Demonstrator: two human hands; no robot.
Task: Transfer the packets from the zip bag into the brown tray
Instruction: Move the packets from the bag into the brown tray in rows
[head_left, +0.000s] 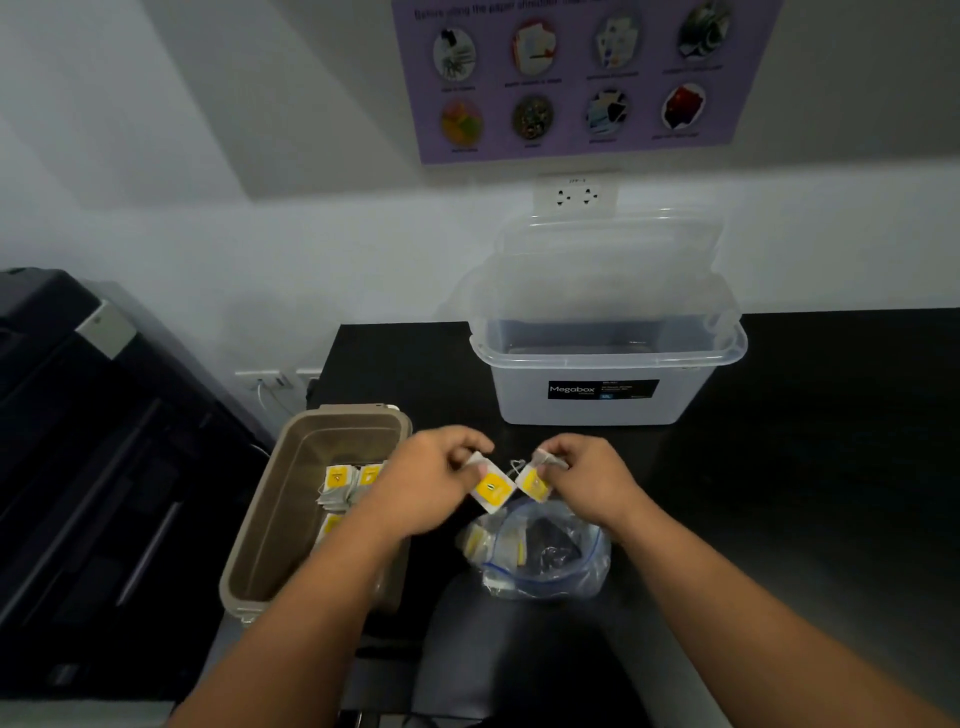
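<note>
Behind everything, a pale wall carries a purple poster of round pictures, its lettering too blurred to read, with a double socket just below it; a black counter runs along the wall's foot; off its left end stands a dark machine. At the back of the counter sits a clear box labelled Megabox; its lid is propped upright against the wall behind it. Nearer, at the counter's left end, lies the brown tray, its long side running away from the viewer; a heap of yellow-and-white packets rests on its floor toward the far half, partly hidden by the left forearm. Just right of the tray the zip bag slumps on the counter, crumpled; a few bagged packets show through the plastic at its left side. Above the bag both hands hover, close but apart; the left hand pinches the left packet by its upper corner between thumb and curled fingers; the right hand pinches the right packet the same way, fingers curled over its top; the two packets hang corner to corner, nearly touching, with a thin tangle of string between them.
</note>
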